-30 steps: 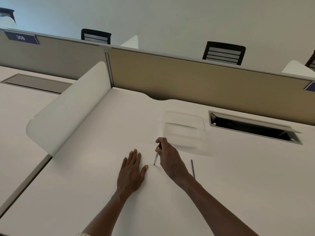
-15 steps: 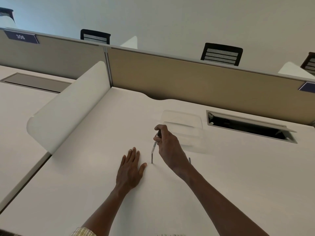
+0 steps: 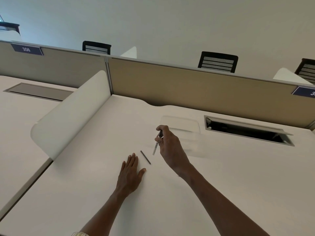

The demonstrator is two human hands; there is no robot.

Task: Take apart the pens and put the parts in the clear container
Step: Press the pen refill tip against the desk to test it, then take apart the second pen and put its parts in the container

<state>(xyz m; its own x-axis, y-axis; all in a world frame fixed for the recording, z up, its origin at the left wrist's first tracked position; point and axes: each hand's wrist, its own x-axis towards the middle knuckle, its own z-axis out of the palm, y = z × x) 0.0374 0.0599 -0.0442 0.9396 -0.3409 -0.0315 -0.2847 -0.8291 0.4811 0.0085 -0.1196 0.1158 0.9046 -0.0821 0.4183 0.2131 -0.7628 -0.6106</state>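
Clearly readable, partition sign (306), pen held

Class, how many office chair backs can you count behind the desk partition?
3: one chair back at left, one right of centre, one cut off at the right edge. Others may be hidden.

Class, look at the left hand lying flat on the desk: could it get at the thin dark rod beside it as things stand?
Probably yes: the left hand holds nothing, and the thin dark rod lies bare on the desk just past its fingertips.
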